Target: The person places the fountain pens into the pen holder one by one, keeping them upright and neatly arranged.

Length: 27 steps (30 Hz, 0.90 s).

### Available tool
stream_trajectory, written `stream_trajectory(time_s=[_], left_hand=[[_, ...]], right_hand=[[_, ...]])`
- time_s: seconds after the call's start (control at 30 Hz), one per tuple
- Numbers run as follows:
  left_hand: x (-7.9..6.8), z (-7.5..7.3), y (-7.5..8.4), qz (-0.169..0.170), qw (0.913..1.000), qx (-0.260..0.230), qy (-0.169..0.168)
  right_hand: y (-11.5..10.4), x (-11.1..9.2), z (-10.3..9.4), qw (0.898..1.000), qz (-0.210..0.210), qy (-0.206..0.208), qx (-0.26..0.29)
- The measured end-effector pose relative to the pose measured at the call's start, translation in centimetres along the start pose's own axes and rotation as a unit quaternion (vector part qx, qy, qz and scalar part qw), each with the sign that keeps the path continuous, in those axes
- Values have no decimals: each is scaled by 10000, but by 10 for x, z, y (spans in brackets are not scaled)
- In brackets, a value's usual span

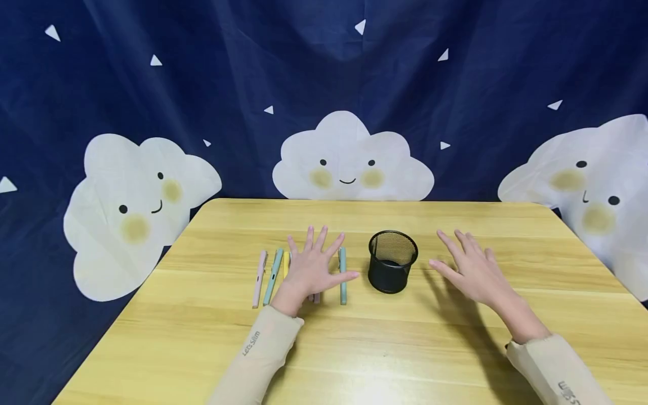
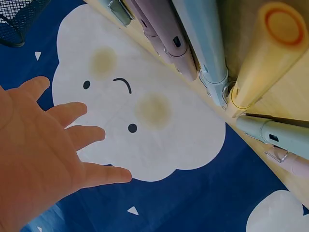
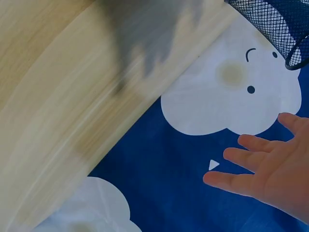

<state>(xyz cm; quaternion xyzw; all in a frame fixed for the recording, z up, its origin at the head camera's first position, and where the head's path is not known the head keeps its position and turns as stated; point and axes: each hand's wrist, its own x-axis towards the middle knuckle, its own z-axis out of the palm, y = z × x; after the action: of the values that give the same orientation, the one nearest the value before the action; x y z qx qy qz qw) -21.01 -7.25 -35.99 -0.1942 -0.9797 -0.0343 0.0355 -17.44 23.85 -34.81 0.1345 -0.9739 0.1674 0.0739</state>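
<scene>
Fingers spread wide, my left hand (image 1: 310,271) hovers over a row of pens and holds nothing. To its left lie a pale pink pen (image 1: 259,279) and a green pen (image 1: 273,277), with a yellow pen (image 1: 286,263) half covered by the hand. A teal pen (image 1: 343,277) lies just past the thumb. Purple pens (image 2: 171,41) and a light blue pen (image 2: 203,43) show in the left wrist view, mostly hidden in the head view. A black mesh pen holder (image 1: 388,275) stands upright between the hands. My right hand (image 1: 476,274), empty with straight fingers, is raised right of it.
The wooden table (image 1: 202,349) carries all of this. Behind it hangs a dark blue curtain (image 1: 324,67) printed with white clouds and small triangles. The right hand's shadow falls across the tabletop.
</scene>
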Motion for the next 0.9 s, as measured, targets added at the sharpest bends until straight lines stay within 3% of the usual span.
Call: stream_trajectory(time_s=[0.17, 0.43, 0.9], left_hand=[[-2, -1, -2, -6, 10000, -53, -1], [-5, -2, -8, 63, 9996, -252, 110], [-6, -1, -16, 144, 9982, -475, 327]], right_hand=[[-1, 2, 1, 9989, -148, 255, 368], [-3, 6, 2, 9903, -207, 315, 1335], [0, 13, 11, 9731, -461, 774, 2122]])
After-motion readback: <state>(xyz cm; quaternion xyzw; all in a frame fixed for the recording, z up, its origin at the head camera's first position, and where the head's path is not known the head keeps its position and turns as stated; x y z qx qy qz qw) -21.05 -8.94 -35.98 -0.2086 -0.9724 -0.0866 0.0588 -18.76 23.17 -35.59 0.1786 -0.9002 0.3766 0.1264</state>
